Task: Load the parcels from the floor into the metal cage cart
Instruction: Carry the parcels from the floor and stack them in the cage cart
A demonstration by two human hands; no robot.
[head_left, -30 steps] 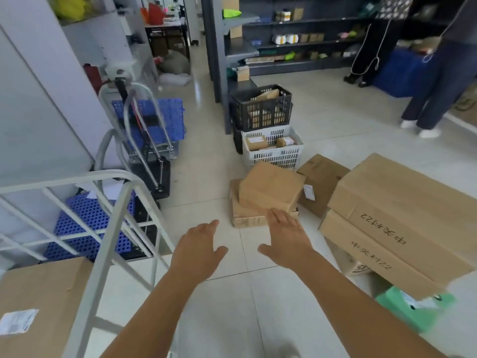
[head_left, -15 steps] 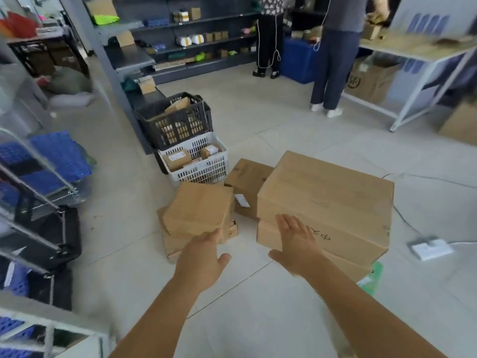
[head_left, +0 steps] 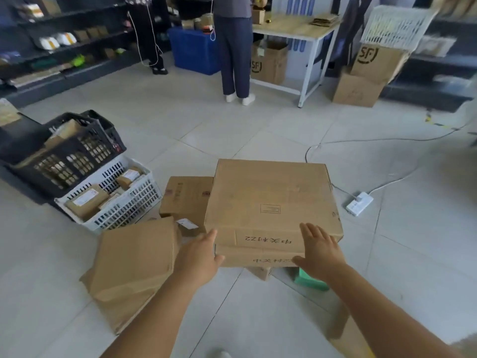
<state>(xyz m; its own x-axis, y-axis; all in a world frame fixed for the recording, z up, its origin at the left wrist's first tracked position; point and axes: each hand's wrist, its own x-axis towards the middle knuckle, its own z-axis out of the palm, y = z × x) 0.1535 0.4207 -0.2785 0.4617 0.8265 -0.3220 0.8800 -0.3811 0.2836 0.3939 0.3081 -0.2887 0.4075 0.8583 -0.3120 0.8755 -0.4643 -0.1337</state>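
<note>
A wide flat cardboard box [head_left: 271,200] tops a stack on the floor, resting on a second flat box [head_left: 258,257] with the same printed characters. My left hand [head_left: 198,257] is at the stack's near left corner, fingers spread. My right hand [head_left: 321,250] lies flat with fingers apart on the top box's near right corner. Neither hand grips anything. Left of the stack lie a tilted brown parcel [head_left: 134,259] and a smaller labelled box [head_left: 185,200]. The cage cart is out of view.
A white basket [head_left: 134,200] and a black crate [head_left: 85,148] with small parcels stand at the left. A green item [head_left: 309,280] peeks from under the stack. A power strip [head_left: 359,203] and cable lie on the right. A person [head_left: 236,47] stands at a table [head_left: 296,27].
My view has swung right, away from the cage cart, which has left the frame. Both hands have reached forward to the near corners of the flat box stack.
</note>
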